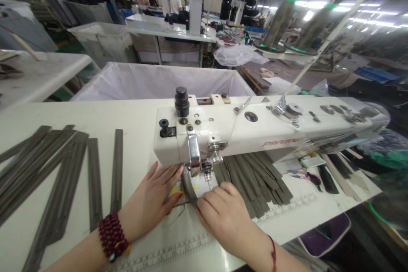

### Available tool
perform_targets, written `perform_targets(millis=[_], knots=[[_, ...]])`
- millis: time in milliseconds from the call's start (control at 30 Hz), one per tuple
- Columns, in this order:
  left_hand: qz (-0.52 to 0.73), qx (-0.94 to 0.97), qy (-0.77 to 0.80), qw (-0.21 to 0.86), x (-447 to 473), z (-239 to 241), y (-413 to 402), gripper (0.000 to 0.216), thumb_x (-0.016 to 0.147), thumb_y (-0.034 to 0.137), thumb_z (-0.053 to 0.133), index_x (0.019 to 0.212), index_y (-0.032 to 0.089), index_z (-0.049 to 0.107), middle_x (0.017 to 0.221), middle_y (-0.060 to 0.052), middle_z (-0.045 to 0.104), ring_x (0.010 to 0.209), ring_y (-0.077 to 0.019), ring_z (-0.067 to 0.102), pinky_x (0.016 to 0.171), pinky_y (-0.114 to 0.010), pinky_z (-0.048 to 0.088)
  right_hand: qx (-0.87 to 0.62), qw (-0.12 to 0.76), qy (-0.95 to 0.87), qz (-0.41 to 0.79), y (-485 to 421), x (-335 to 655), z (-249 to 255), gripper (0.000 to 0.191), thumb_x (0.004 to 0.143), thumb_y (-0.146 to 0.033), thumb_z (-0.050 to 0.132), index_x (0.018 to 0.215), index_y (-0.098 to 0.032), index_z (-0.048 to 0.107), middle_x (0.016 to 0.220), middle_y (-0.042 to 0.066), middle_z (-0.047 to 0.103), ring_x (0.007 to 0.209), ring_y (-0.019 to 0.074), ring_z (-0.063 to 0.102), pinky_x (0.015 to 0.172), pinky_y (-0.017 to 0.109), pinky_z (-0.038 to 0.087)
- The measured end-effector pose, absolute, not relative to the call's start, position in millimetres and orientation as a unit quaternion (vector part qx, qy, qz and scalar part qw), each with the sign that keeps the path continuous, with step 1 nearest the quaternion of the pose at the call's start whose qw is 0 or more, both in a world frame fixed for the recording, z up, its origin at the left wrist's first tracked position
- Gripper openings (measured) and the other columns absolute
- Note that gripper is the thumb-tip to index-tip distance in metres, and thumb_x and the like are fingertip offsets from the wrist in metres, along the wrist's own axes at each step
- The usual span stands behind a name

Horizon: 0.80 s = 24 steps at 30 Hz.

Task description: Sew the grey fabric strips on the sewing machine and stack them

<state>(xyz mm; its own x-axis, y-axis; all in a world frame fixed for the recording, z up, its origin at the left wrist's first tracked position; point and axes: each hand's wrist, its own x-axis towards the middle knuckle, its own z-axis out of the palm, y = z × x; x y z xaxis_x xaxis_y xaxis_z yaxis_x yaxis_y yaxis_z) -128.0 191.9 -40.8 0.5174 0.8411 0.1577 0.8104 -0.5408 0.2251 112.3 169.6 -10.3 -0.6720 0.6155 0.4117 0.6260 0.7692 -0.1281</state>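
A white sewing machine (255, 129) stands on a white table (105, 114). Under its needle lies a grey strip (190, 189). My left hand (153, 199), with a red bead bracelet at the wrist, rests flat to the left of the needle, fingers stretched and pressing the strip's edge. My right hand (223, 212) sits just right of the strip, its fingers curled and pinching the strip near the needle plate.
Several grey strips (63, 170) fan out on the left of the table, and a sewn pile (255, 178) lies under the machine arm. Small scissors (306, 176) lie at the right. A white cloth-lined bin (159, 80) stands behind. A person works far back.
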Motion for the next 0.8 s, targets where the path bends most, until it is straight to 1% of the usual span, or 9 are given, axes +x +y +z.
perform_targets(millis=[133,233,333,433,567,667,800], knots=[[0.114,0.873,0.47,0.06,-129.5,-41.7,193.7,0.051,0.095,0.038,0.054,0.139,0.014,0.052,0.132,-0.013,0.063,0.122,-0.0302,0.054,0.111,-0.053,0.035,-0.327,0.2,-0.923,-0.041,182.8,107.1,-13.7,0.018,0.094,-0.017,0.055,0.075,-0.02,0.053,0.068,-0.002,0.056,0.068,0.0157,0.048,0.069,0.034,0.032],[0.108,0.873,0.472,0.06,-129.9,-41.6,195.2,0.05,0.095,0.04,0.053,0.138,0.014,0.053,0.13,-0.013,0.064,0.12,-0.0307,0.056,0.111,-0.055,0.034,-0.311,0.193,-0.929,-0.054,192.1,102.2,-18.0,0.018,0.093,-0.016,0.056,0.076,-0.02,0.052,0.069,-0.001,0.056,0.066,0.0156,0.048,0.067,0.034,0.033],[0.11,0.874,0.469,0.066,-129.9,-41.4,196.4,0.049,0.096,0.04,0.052,0.139,0.016,0.052,0.132,-0.012,0.064,0.123,-0.0306,0.054,0.113,-0.056,0.032,-0.305,0.185,-0.932,-0.069,200.4,96.6,-22.6,0.019,0.093,-0.015,0.055,0.075,-0.02,0.051,0.068,-0.001,0.057,0.066,0.0155,0.049,0.069,0.034,0.035],[0.115,0.874,0.467,0.071,-130.0,-41.4,196.8,0.049,0.095,0.039,0.052,0.14,0.017,0.051,0.133,-0.01,0.063,0.125,-0.0304,0.052,0.114,-0.056,0.032,-0.304,0.158,-0.935,-0.087,208.0,90.8,-25.3,0.016,0.091,-0.013,0.055,0.077,-0.02,0.052,0.07,0.0,0.059,0.067,0.0171,0.053,0.071,0.035,0.04],[0.107,0.874,0.467,0.075,-130.5,-40.7,196.7,0.047,0.095,0.037,0.053,0.138,0.018,0.053,0.135,-0.01,0.061,0.126,-0.0309,0.052,0.113,-0.057,0.032,-0.303,0.135,-0.936,-0.118,217.4,84.5,-25.4,0.013,0.087,-0.007,0.055,0.081,-0.019,0.053,0.07,0.001,0.061,0.067,0.0188,0.057,0.069,0.035,0.045],[0.102,0.874,0.469,0.08,-130.1,-40.3,196.8,0.045,0.095,0.036,0.052,0.137,0.019,0.054,0.135,-0.01,0.062,0.125,-0.031,0.053,0.113,-0.057,0.033,-0.302,0.132,-0.934,-0.135,223.3,80.5,-24.3,0.014,0.084,-0.003,0.053,0.085,-0.017,0.056,0.071,0.003,0.062,0.065,0.019,0.058,0.065,0.034,0.046],[0.099,0.873,0.47,0.079,-128.6,-41.1,194.8,0.044,0.095,0.035,0.052,0.136,0.019,0.055,0.134,-0.01,0.063,0.124,-0.0309,0.055,0.112,-0.058,0.035,-0.297,0.131,-0.932,-0.159,227.9,75.7,-23.7,0.017,0.081,0.001,0.051,0.088,-0.014,0.057,0.074,0.007,0.065,0.063,0.0194,0.059,0.057,0.032,0.044]])
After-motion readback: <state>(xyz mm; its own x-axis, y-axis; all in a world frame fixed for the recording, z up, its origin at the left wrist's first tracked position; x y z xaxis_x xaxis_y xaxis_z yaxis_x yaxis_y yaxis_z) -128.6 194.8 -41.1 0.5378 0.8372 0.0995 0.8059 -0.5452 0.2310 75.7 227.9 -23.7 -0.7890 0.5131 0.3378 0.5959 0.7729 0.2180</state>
